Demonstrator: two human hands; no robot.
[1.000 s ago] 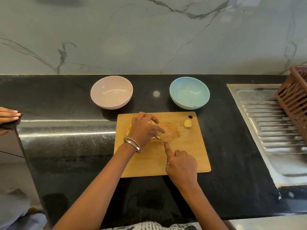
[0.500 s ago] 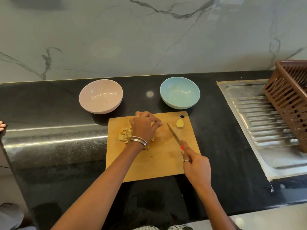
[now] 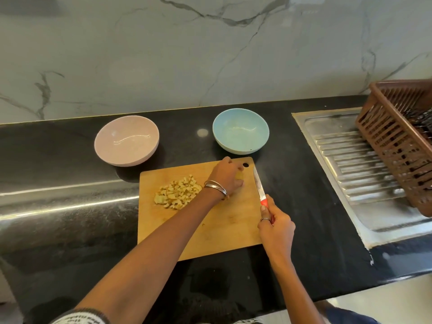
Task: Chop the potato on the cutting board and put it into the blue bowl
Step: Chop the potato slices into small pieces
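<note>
A wooden cutting board point(image 3: 224, 232) lies on the black counter. A heap of chopped potato pieces point(image 3: 177, 192) sits on its left part. My left hand point(image 3: 228, 175) has its fingers curled round a small uncut potato piece point(image 3: 239, 176) at the board's far right corner. My right hand point(image 3: 277, 226) grips the red handle of a knife point(image 3: 259, 183) at the board's right edge, its blade pointing away over the counter. The blue bowl point(image 3: 240, 130) stands just behind the board, with no potato in it.
A pink bowl point(image 3: 127, 140) stands behind the board to the left. At the right is a steel sink drainboard point(image 3: 364, 174) with a brown slatted basket point(image 3: 399, 139) on it. A marble wall rises behind the counter.
My left hand left the chopped heap and moved right to the small potato piece. My right hand with the knife drew back to the board's right edge.
</note>
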